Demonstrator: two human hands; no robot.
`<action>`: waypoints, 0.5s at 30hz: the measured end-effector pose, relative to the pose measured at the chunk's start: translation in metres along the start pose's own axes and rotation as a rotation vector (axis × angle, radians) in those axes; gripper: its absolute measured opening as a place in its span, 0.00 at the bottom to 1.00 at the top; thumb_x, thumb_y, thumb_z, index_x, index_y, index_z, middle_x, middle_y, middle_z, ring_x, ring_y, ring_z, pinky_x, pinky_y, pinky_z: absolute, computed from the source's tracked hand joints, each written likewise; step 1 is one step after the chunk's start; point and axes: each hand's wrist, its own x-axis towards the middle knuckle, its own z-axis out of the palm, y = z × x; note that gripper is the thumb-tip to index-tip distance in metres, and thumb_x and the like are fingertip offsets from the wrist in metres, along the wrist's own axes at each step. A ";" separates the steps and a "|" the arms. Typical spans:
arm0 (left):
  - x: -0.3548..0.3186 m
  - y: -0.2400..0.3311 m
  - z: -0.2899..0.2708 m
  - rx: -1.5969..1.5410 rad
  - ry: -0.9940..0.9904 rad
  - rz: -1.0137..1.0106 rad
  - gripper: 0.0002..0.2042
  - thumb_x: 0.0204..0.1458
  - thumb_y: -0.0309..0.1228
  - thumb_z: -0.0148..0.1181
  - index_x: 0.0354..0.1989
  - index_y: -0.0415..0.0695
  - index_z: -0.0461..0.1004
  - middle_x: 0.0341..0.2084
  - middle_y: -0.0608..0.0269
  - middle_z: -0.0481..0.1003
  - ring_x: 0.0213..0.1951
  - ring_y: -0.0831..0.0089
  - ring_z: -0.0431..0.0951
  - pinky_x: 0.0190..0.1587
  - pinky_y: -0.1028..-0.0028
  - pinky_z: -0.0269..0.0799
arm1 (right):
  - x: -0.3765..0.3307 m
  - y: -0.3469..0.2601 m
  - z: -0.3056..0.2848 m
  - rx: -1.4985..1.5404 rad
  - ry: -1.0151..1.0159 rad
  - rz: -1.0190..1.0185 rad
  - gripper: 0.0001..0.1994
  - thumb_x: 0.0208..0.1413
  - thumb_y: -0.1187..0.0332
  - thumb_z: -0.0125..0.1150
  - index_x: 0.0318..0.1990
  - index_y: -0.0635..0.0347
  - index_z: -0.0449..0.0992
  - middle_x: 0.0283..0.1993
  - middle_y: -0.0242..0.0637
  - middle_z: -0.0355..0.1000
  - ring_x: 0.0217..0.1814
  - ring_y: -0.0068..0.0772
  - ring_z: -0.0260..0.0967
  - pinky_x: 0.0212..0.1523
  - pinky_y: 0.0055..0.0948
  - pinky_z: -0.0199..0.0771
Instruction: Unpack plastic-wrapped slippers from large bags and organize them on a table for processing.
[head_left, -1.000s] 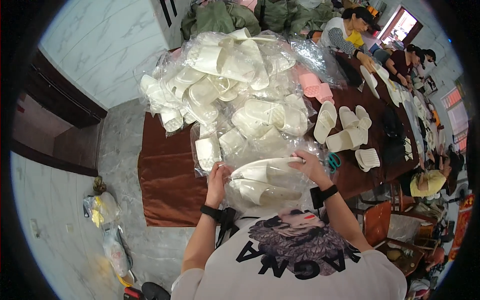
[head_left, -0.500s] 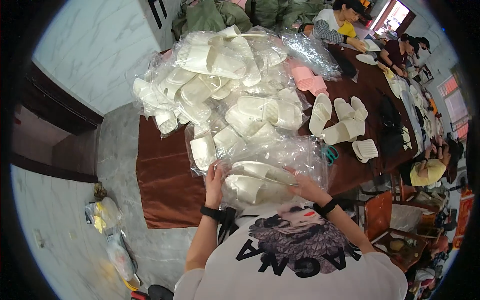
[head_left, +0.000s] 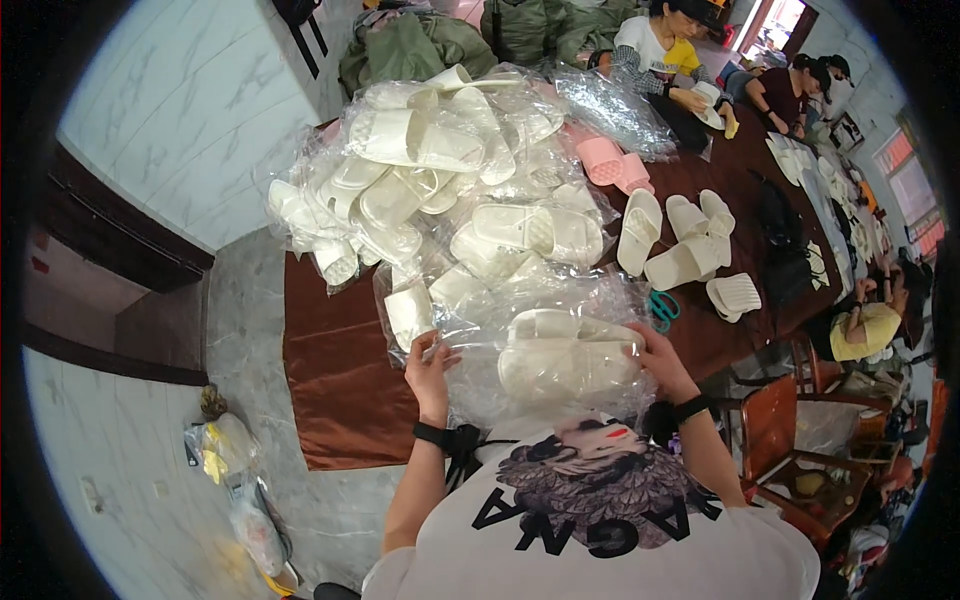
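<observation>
A pair of white slippers (head_left: pixel 570 365) lies side by side in a clear plastic bag (head_left: pixel 475 335) at the table's near edge. My right hand (head_left: pixel 662 362) is closed on the right end of the pair, its fingertips on the slippers. At the bag's left side, my left hand (head_left: pixel 430 380) has its fingers curled on the clear film, apart from the slippers. Just beyond, a large heap of bagged white slippers (head_left: pixel 420 140) covers much of the table. Folds and glare hide the bag's exact edges.
The table has a brown cloth (head_left: pixel 335 370). Right of the heap are pink slippers (head_left: pixel 605 160), loose white slippers (head_left: pixel 690 255), teal-handled scissors (head_left: pixel 662 310) and a stack of clear bags (head_left: pixel 620 110). Co-workers sit along the far right, one handling a white slipper (head_left: pixel 710 105). A wooden chair (head_left: pixel 770 430) stands at right.
The slipper pair has shifted right inside the bag and now lies flatter, with my right hand moved right along with it. My left hand stays at the bag's left side.
</observation>
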 end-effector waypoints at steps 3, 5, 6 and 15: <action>-0.003 0.004 0.010 0.021 0.011 0.048 0.15 0.57 0.19 0.53 0.52 0.37 0.66 0.44 0.58 0.68 0.35 0.69 0.78 0.33 0.73 0.80 | -0.008 0.002 -0.004 0.096 0.039 -0.019 0.20 0.56 0.68 0.60 0.55 0.64 0.68 0.48 0.32 0.70 0.50 0.24 0.64 0.52 0.25 0.65; -0.005 0.010 0.011 0.042 0.017 0.081 0.16 0.57 0.22 0.55 0.53 0.36 0.65 0.45 0.57 0.68 0.33 0.69 0.78 0.33 0.73 0.80 | -0.009 0.014 0.001 0.125 0.107 -0.068 0.20 0.55 0.68 0.60 0.54 0.64 0.68 0.47 0.32 0.69 0.49 0.23 0.64 0.52 0.24 0.65; -0.007 0.017 0.012 0.407 0.086 0.347 0.19 0.56 0.26 0.57 0.55 0.37 0.63 0.46 0.56 0.67 0.32 0.70 0.76 0.32 0.73 0.79 | -0.010 0.018 0.003 0.126 0.121 -0.064 0.20 0.55 0.68 0.60 0.54 0.64 0.68 0.47 0.32 0.69 0.49 0.23 0.64 0.52 0.24 0.65; -0.074 0.067 0.008 0.191 -0.261 -0.176 0.38 0.50 0.24 0.64 0.68 0.48 0.49 0.54 0.48 0.58 0.30 0.74 0.73 0.24 0.74 0.77 | -0.012 0.012 0.026 -0.132 0.302 -0.172 0.20 0.54 0.66 0.62 0.54 0.59 0.69 0.42 0.36 0.74 0.44 0.23 0.68 0.45 0.27 0.70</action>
